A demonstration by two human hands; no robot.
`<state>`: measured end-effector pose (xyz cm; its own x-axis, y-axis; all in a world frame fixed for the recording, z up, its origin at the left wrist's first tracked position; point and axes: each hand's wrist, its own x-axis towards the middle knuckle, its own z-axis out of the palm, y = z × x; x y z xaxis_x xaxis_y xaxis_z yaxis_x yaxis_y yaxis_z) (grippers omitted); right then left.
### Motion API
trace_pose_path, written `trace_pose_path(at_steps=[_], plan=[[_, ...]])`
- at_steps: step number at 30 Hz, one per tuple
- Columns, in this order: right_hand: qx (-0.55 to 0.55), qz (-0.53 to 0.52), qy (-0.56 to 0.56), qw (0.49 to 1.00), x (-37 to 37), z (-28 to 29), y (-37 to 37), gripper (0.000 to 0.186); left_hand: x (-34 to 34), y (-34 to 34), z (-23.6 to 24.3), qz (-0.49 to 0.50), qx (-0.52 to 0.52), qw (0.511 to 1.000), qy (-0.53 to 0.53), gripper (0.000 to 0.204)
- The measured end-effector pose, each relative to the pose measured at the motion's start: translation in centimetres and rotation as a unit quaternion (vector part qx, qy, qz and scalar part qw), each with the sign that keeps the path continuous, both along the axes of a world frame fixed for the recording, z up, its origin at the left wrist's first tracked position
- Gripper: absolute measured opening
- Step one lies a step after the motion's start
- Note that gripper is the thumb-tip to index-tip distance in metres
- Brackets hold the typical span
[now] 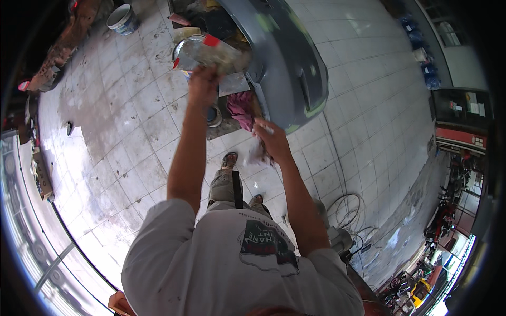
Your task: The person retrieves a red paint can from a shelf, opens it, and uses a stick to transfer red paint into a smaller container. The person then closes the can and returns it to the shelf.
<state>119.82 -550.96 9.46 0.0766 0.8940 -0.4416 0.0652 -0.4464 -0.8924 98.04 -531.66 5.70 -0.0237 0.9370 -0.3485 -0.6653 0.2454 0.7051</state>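
Observation:
My left hand point(204, 83) is closed at the near edge of a thin, greyish, semi-clear sheet point(224, 57), blurred by motion, with a red patch on it. A round tin point(177, 48) shows partly behind that sheet. My right hand point(271, 139) is closed on a crumpled whitish cloth-like piece point(258, 154), also smeared, so its kind is unclear. Just beyond this hand lies a purple cloth point(241, 109). A large grey curved panel point(287, 58), like a car bumper with greenish patches, stands to the right of both hands.
Beside the panel are a flat grey plate point(233, 84) and a small can point(213, 116). A white bucket point(122, 20) stands far left on the tiled floor point(126, 131). A hose point(345, 210) coils at right near a grey machine point(337, 237). Blue bottles point(429, 76) line the right wall.

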Motion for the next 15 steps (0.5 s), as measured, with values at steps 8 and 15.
trace_pose_path(at_steps=[8,15], plan=[[-0.027,-0.09,0.175,0.98,-4.2,-1.1,12.7,0.038,1.1,-4.3,1.2,-0.103,-0.058,0.987,0.113,0.037],[-0.055,-0.109,0.19,0.974,-4.8,-2.4,17.9,0.033,-3.7,2.4,-3.0,0.129,-0.253,0.92,0.271,0.057]])
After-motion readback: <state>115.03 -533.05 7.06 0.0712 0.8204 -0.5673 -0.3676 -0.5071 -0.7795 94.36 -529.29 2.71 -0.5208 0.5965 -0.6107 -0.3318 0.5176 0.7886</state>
